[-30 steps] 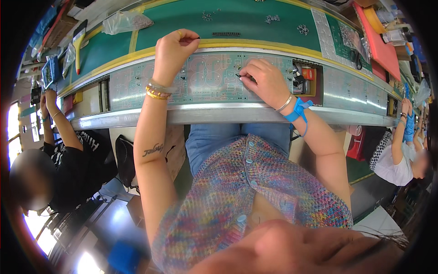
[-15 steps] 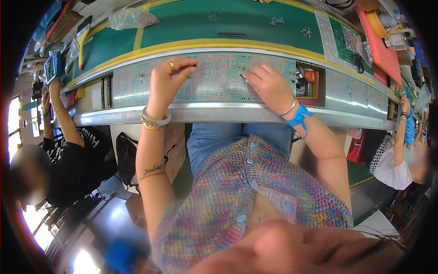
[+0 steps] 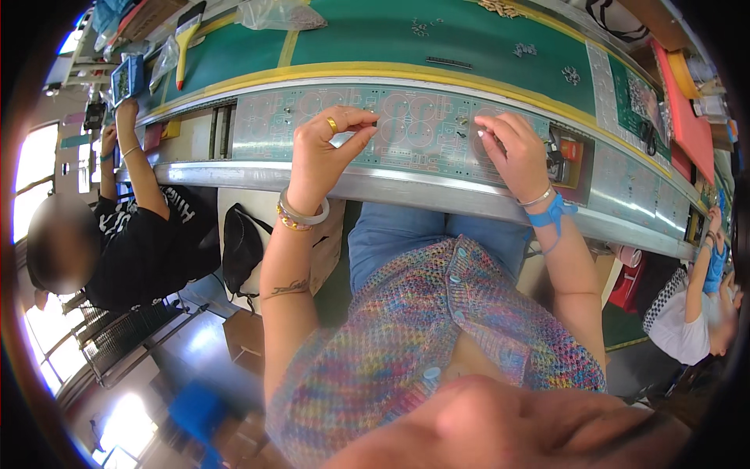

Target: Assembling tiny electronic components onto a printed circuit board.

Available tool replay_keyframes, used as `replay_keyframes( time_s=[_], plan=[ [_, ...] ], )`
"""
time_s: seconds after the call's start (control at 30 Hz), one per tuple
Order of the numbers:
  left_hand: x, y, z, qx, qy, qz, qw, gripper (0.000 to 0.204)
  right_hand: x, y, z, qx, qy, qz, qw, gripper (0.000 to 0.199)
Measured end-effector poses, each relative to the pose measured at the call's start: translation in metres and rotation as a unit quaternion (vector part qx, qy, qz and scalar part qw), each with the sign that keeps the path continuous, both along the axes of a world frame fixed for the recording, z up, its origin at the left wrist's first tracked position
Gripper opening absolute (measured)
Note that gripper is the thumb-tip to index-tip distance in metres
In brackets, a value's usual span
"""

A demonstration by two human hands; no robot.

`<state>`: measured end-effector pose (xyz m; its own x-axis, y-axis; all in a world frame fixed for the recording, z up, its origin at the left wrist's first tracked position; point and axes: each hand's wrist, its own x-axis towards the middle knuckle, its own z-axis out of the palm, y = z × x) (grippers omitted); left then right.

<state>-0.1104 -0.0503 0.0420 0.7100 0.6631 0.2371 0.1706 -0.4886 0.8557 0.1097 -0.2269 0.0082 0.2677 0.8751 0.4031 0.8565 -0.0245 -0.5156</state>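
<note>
A green printed circuit board (image 3: 426,152) with pale circle outlines lies in a metal rail in front of me. My left hand (image 3: 332,148) hovers over its left-middle part, thumb and forefinger pinching a small dark component (image 3: 377,122). To the right, my right hand (image 3: 516,156) is above the board, fingers curled, with a slight gap between thumb and forefinger and nothing visible in it. Just left of those fingertips, a small dark component (image 3: 461,134) sits on the board. Close behind it stands another small part (image 3: 462,121). Another upright part (image 3: 287,111) is at the board's left.
Beyond the yellow-edged rail, a green work surface (image 3: 367,47) carries small piles of metal parts (image 3: 571,75), a dark strip (image 3: 449,62), a plastic bag (image 3: 277,14) and a yellow-handled brush (image 3: 186,47). An open compartment (image 3: 574,148) lies right of the board. Other people work at both sides.
The whole view has shifted, so the bench appears farther right. My right fingertips have come off the dark component, which stays on the board. My left hand keeps its pinch.
</note>
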Motion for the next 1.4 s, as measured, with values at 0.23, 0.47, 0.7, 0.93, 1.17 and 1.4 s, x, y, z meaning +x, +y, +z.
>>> replay_keyframes(
  time_s=[0.23, 0.47, 0.7, 0.93, 1.17, 1.4],
  plan=[
    [-0.066, 0.061, -0.015, -0.002, 0.096, 0.177, 0.980, 0.013, 0.000, -0.005, 0.005, -0.010, 0.010, -0.012, 1.000, 0.017],
    [-0.079, 0.081, -0.032, 0.157, 0.150, 0.102, 0.971, 0.013, 0.002, -0.005, 0.003, -0.006, 0.015, -0.003, 1.000, 0.017],
    [-0.074, 0.087, -0.032, 0.186, 0.200, 0.074, 0.959, 0.013, 0.003, -0.003, 0.002, -0.004, 0.015, -0.007, 1.000, 0.017],
    [-0.071, 0.085, -0.030, 0.226, 0.212, 0.071, 0.948, 0.012, 0.003, -0.004, 0.002, -0.003, 0.018, -0.005, 1.000, 0.016],
    [-0.070, 0.085, -0.028, 0.276, 0.224, 0.045, 0.934, 0.011, 0.002, -0.005, 0.003, -0.004, 0.015, -0.004, 1.000, 0.016],
    [-0.075, 0.077, -0.023, 0.290, 0.217, 0.034, 0.932, 0.017, 0.002, -0.006, 0.005, 0.004, 0.013, -0.004, 1.000, 0.014]
  ],
)
